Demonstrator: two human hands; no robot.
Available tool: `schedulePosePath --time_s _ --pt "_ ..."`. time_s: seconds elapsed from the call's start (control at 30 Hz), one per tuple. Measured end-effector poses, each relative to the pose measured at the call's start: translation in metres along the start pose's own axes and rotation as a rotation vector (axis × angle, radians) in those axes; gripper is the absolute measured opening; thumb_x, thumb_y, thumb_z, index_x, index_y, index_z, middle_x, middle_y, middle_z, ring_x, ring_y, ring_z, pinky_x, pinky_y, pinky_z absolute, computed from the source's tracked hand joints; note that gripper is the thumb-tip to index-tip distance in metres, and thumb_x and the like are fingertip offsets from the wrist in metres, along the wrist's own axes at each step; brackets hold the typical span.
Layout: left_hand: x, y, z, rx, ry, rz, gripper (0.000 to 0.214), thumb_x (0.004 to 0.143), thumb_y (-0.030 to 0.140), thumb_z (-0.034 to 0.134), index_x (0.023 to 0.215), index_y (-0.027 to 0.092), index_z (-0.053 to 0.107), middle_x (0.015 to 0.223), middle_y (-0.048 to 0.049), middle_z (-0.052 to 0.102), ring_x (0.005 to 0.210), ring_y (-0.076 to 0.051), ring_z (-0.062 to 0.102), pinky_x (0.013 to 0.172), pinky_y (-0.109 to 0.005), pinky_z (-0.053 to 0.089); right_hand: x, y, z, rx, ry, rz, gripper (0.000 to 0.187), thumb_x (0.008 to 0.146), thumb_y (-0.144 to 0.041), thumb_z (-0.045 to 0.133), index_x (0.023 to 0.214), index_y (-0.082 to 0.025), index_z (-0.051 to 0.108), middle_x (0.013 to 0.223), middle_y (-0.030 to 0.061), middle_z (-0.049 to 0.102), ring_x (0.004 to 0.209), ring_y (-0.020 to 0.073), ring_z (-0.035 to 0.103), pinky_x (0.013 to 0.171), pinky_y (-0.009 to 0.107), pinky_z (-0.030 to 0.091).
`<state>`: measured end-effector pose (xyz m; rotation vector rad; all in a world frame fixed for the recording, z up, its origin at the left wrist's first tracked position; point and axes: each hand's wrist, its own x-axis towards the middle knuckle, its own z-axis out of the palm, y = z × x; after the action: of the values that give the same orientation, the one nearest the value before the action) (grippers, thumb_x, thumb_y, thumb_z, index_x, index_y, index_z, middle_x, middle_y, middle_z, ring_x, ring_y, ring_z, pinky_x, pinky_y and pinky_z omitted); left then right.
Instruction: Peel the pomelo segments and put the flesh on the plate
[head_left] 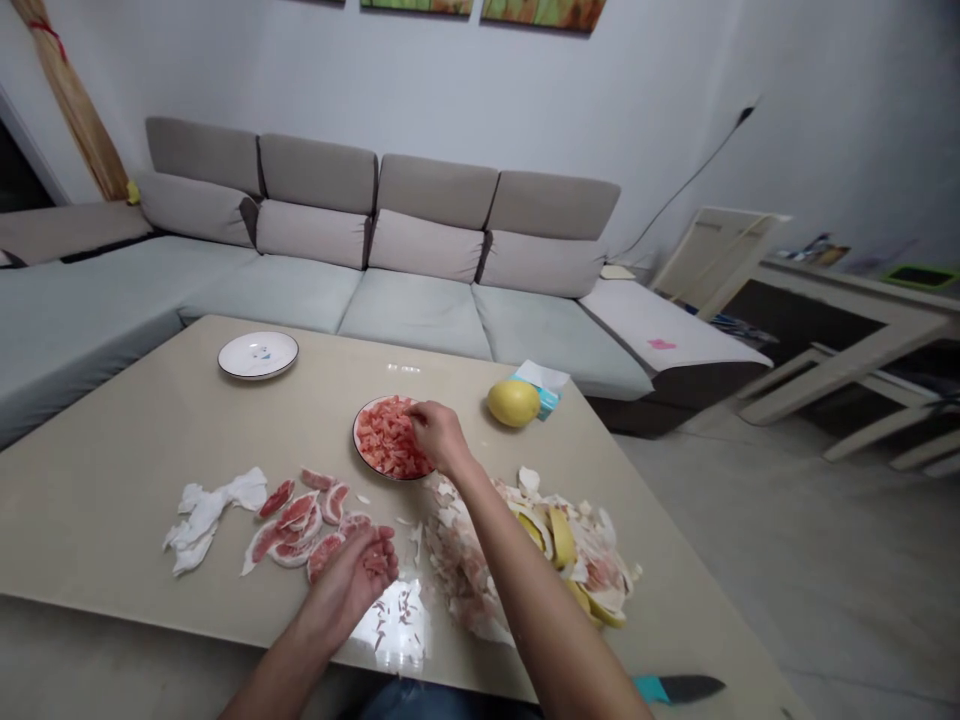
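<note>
Plate (pixel 355 436), table centre: heaped with pink pulp (pixel 382 445). Peeled pink segment (pixel 373 560), nearer and slightly left, cradled in left hand (pixel 349 585).

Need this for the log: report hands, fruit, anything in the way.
Left hand cupped around pink fruit pieces. Right hand at the plate of peeled flesh, grip unclear. Peel pile beside right forearm, knife right of it.

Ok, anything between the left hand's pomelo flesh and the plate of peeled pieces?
Nothing tall. The left hand cups the flesh; a few segments and pith scraps lie flat on the table before the plate. The right hand covers the plate's right edge.
</note>
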<state>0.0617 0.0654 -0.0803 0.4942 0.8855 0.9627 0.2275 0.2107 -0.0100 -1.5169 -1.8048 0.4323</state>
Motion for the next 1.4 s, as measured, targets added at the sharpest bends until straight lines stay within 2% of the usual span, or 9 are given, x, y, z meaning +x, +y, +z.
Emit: schedulePosePath --time_s 0.17,0.33,0.47,0.57,0.7,0.87,1.03,1.23,1.4 --pt "-0.005 0.019 0.003 -0.239 -0.038 -0.121 0.029 0.095 0.026 0.043 0.09 0.009 0.065 0.094 -0.0162 0.07 0.093 -0.021 0.069 0.094 -0.037 0.051 -0.063 -0.018 -0.023 0.037 -0.027 -0.027 0.017 0.085 -0.009 0.058 0.089 -0.018 0.072 0.088 0.0049 0.072 0.078 0.0171 0.065 0.075 0.028 0.05" --pt "-0.021 0.029 0.014 -0.435 -0.109 -0.146 0.031 0.097 0.025 0.042 0.096 0.006 0.067 0.099 -0.0182 0.071 0.094 -0.023 0.069 0.089 -0.035 0.052 -0.15 -0.051 -0.037 0.154 -0.158 -0.044 0.017 0.087 -0.014 0.06 0.096 -0.023 0.071 0.089 0.0024 0.071 0.076 0.0152 0.064 0.07 0.025 0.05" --pt "-0.038 0.035 0.026 -0.413 -0.161 -0.117 0.034 0.097 0.027 0.04 0.101 0.006 0.067 0.104 -0.0179 0.071 0.099 -0.023 0.067 0.087 -0.032 0.052 -0.187 -0.066 -0.03 0.199 -0.126 0.007 0.019 0.084 -0.016 0.066 0.102 -0.022 0.069 0.094 0.0047 0.068 0.073 0.0155 0.062 0.069 0.026 0.05" --pt "-0.049 0.037 0.033 -0.401 -0.215 -0.087 0.035 0.097 0.028 0.041 0.103 0.007 0.068 0.107 -0.018 0.07 0.107 -0.025 0.064 0.096 -0.034 0.048 -0.196 -0.069 -0.022 0.253 -0.018 -0.012 0.015 0.088 -0.014 0.059 0.096 -0.021 0.069 0.093 0.0057 0.068 0.083 0.0174 0.063 0.075 0.027 0.049" --pt "-0.057 0.036 0.039 -0.35 -0.228 -0.069 0.029 0.095 0.026 0.045 0.102 0.008 0.068 0.106 -0.0164 0.071 0.107 -0.024 0.064 0.1 -0.034 0.045 -0.202 -0.068 -0.022 0.324 0.087 0.041 0.015 0.09 -0.02 0.055 0.089 -0.02 0.07 0.087 0.0058 0.068 0.078 0.0174 0.062 0.066 0.025 0.048" --pt "-0.054 0.029 0.045 -0.309 -0.196 -0.106 0.025 0.093 0.023 0.049 0.097 0.007 0.068 0.101 -0.0169 0.071 0.102 -0.023 0.066 0.1 -0.035 0.047 -0.211 -0.051 -0.027 0.494 0.207 0.294 0.021 0.086 -0.037 0.061 0.079 -0.019 0.07 0.073 0.0027 0.065 0.062 0.0159 0.055 0.056 0.025 0.043" --pt "-0.056 0.024 0.054 -0.132 -0.191 -0.049 0.021 0.084 0.024 0.066 0.099 0.011 0.068 0.105 -0.0146 0.07 0.105 -0.024 0.064 0.098 -0.037 0.049 -0.216 -0.034 -0.029 0.719 0.198 0.42 0.03 0.082 -0.047 0.065 0.079 -0.018 0.07 0.063 -0.0009 0.058 0.054 0.0126 0.047 0.051 0.023 0.037" --pt "-0.057 0.022 0.056 0.223 -0.145 0.1 0.022 0.076 0.027 0.076 0.093 0.017 0.068 0.093 -0.0048 0.068 0.081 -0.016 0.065 0.078 -0.029 0.056 -0.217 -0.038 -0.027 0.826 0.198 0.432 0.028 0.079 -0.045 0.069 0.078 -0.017 0.071 0.066 -0.0007 0.058 0.057 0.0121 0.046 0.053 0.022 0.036" --pt "-0.054 0.024 0.054 0.316 -0.129 0.188 0.02 0.071 0.028 0.079 0.081 0.015 0.068 0.079 -0.0016 0.065 0.071 -0.013 0.063 0.07 -0.024 0.055 -0.217 -0.036 -0.021 1.242 0.132 0.532 0.024 0.074 -0.039 0.076 0.074 -0.015 0.07 0.055 -0.0045 0.048 0.049 0.0067 0.035 0.046 0.018 0.028"
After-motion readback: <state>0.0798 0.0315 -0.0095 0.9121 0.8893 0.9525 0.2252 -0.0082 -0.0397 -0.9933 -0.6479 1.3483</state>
